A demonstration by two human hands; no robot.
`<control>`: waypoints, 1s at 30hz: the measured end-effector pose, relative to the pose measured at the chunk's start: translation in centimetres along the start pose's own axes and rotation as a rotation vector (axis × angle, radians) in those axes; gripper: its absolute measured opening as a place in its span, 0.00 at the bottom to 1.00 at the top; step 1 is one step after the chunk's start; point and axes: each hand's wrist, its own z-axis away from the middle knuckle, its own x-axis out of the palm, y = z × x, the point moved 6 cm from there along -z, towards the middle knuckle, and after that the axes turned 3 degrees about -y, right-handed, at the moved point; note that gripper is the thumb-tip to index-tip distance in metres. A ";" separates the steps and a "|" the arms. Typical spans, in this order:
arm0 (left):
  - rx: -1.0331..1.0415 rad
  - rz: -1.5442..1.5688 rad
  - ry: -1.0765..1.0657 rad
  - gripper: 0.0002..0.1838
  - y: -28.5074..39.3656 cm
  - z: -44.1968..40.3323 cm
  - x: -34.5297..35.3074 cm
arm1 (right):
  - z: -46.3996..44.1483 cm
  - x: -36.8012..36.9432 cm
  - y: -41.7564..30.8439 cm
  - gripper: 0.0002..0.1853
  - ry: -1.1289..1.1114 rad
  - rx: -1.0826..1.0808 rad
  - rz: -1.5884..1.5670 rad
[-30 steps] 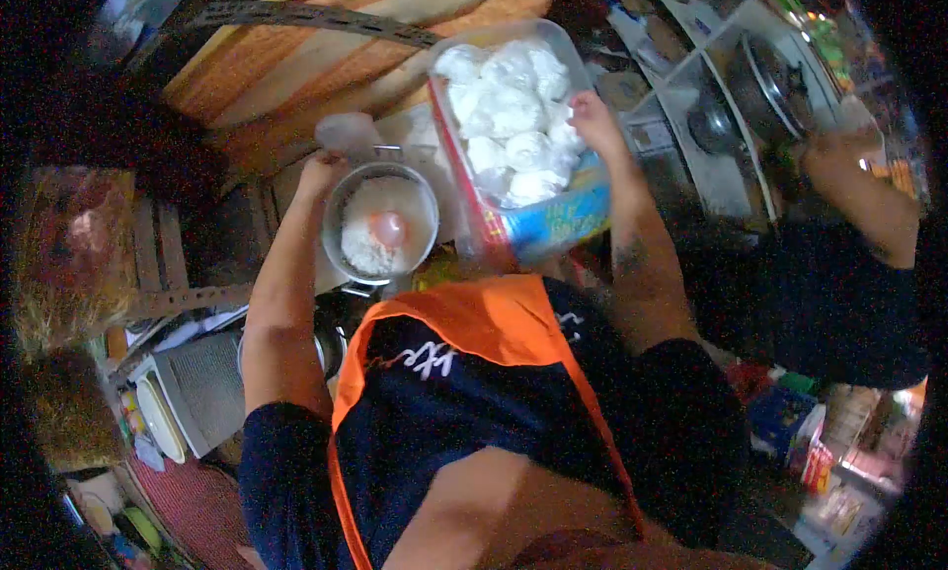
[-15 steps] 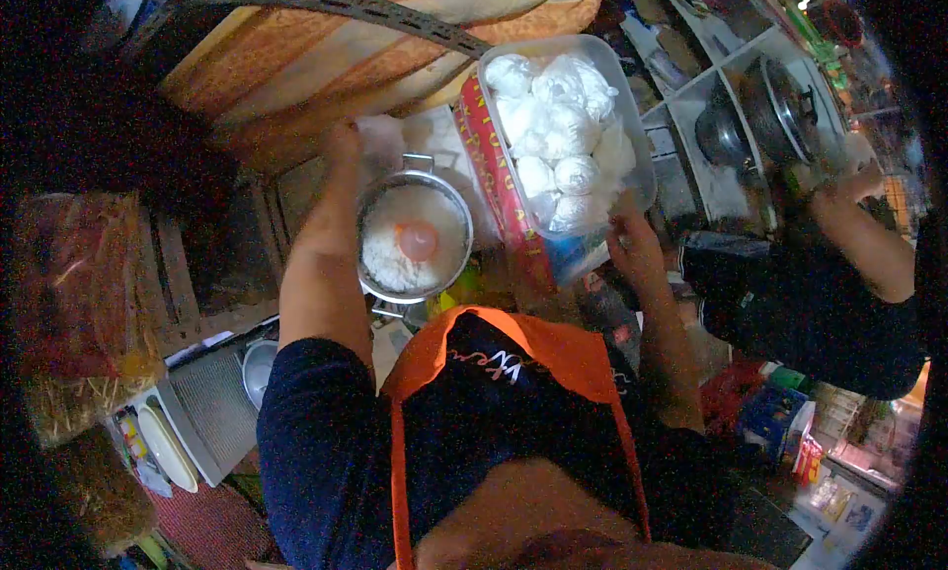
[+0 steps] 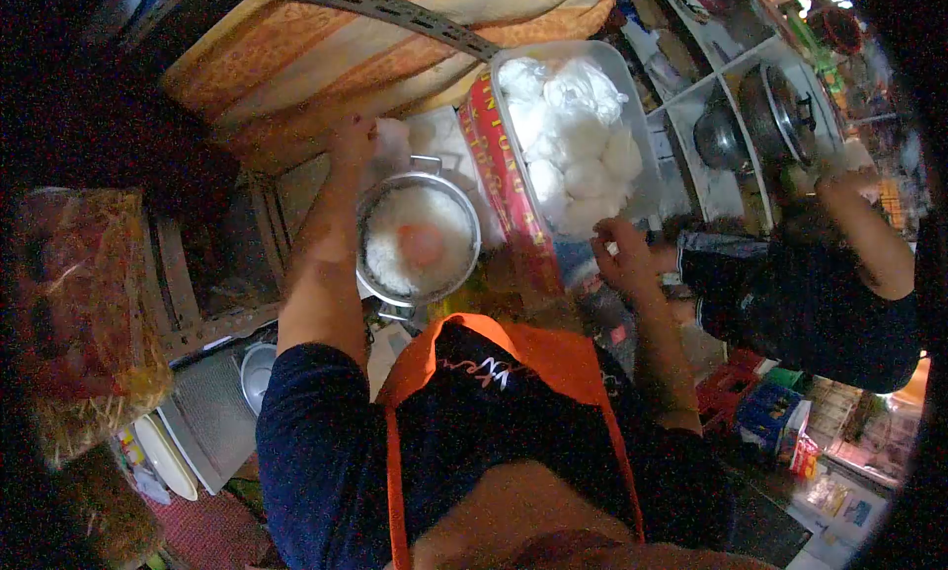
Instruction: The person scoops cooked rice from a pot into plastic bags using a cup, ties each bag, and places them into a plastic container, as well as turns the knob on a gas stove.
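"What do I have on the left?"

"My left hand, out at the far side, blurred. A pale bundle sits right against its fingers, which look bent, but from this far off I cannot tell how closed they are or whether they grip it."

"And then?"

"Just right and nearer, a metal pot with a looped handle at its far edge and another at its near edge. Inside I see white, rice-like grains with a blurred orange-pink thing among them."

"Right of that?"

"A red panel with yellow lettering, along the left side of a clear tub. White bundles fill the tub."

"My right hand?"

"The right hand is at the tub's near right corner, fingers loosely curled, partly open. A small white spot shows among them; I cannot tell if it is something held."

"Far right?"

"Dark pots on a pale shelf, then another person's arm."
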 end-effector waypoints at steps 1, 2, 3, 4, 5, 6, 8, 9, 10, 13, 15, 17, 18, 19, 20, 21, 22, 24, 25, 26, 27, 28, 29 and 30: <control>-0.092 0.174 -0.187 0.10 -0.3 0.3 0.8 | -0.4 0.3 -0.5 0.10 -0.001 -0.001 0.002; 0.109 -0.018 0.114 0.10 -2.8 -2.0 1.8 | -1.0 1.1 -1.0 0.09 -0.064 0.047 -0.061; 0.307 -0.210 0.416 0.11 -4.6 -3.5 2.6 | -1.7 2.1 -1.3 0.08 -0.129 0.095 -0.124; 0.302 -0.207 0.419 0.11 -6.6 -6.0 3.6 | -2.8 3.3 -2.1 0.07 -0.194 0.009 -0.143; 0.201 -0.204 0.481 0.14 -8.6 -8.8 3.8 | -4.2 4.7 -3.1 0.06 -0.260 -0.077 -0.166; 0.142 -0.205 0.513 0.15 -9.9 -9.2 3.5 | -6.0 5.8 -5.2 0.06 -0.249 -0.139 -0.104; 0.245 0.173 0.441 0.21 -11.7 -9.0 3.3 | -10.2 8.4 -8.7 0.07 -0.192 -0.284 -0.087; 0.315 0.362 0.398 0.23 -11.7 -8.7 2.6 | -12.4 10.0 -9.9 0.07 -0.151 -0.365 -0.133; 0.380 0.551 0.348 0.25 -11.8 -8.4 2.0 | -14.9 12.1 -10.7 0.07 -0.152 -0.353 -0.114; 0.295 0.820 0.202 0.26 -9.8 -2.2 3.2 | -21.0 17.3 -13.6 0.08 -0.093 -0.349 -0.006; 0.244 0.806 0.225 0.27 -8.7 0.5 3.4 | -24.4 21.7 -14.0 0.08 -0.050 -0.364 0.162; 0.201 0.697 0.331 0.28 -7.6 2.0 2.9 | -27.0 26.0 -12.8 0.10 0.033 -0.400 0.365; 0.172 0.612 0.417 0.29 -7.2 3.0 2.8 | -27.3 26.4 -13.2 0.10 0.014 -0.417 0.349; 0.138 0.518 0.517 0.29 -6.6 4.2 2.8 | -27.9 26.3 -13.2 0.11 -0.075 -0.319 0.345; 0.109 0.417 0.615 0.29 -6.0 5.3 2.7 | -28.4 26.5 -12.7 0.11 -0.162 -0.215 0.348; 0.103 0.322 0.686 0.30 -5.8 5.6 2.5 | -28.8 27.0 -12.5 0.11 -0.174 -0.216 0.348; 0.127 0.240 0.730 0.30 -5.3 5.6 2.9 | -29.3 26.8 -12.4 0.11 -0.133 -0.241 0.121; 0.457 0.012 0.593 0.27 -6.0 1.7 3.1 | -30.0 26.0 -12.7 0.11 -0.086 -0.266 -0.096; 0.625 -0.100 0.517 0.26 -6.3 0.0 3.8 | -29.8 25.3 -13.3 0.11 -0.145 -0.259 -0.042; 0.795 -0.214 0.436 0.25 -6.5 -1.3 5.1 | -29.7 24.6 -13.8 0.10 -0.200 -0.247 0.013; 0.810 -0.208 0.432 0.25 -7.9 -3.0 6.2 | -29.9 23.9 -13.8 0.10 -0.191 -0.240 0.024; 0.745 -0.245 0.438 0.25 -9.0 -4.4 7.1 | -30.1 22.7 -13.9 0.09 -0.096 -0.278 -0.052; 0.644 -0.271 0.433 0.25 -10.0 -5.2 7.6 | -30.1 21.4 -14.1 0.08 -0.003 -0.320 -0.128; 0.542 -0.286 0.432 0.25 -10.9 -5.6 8.2 | -30.1 20.0 -14.9 0.08 0.001 -0.312 -0.120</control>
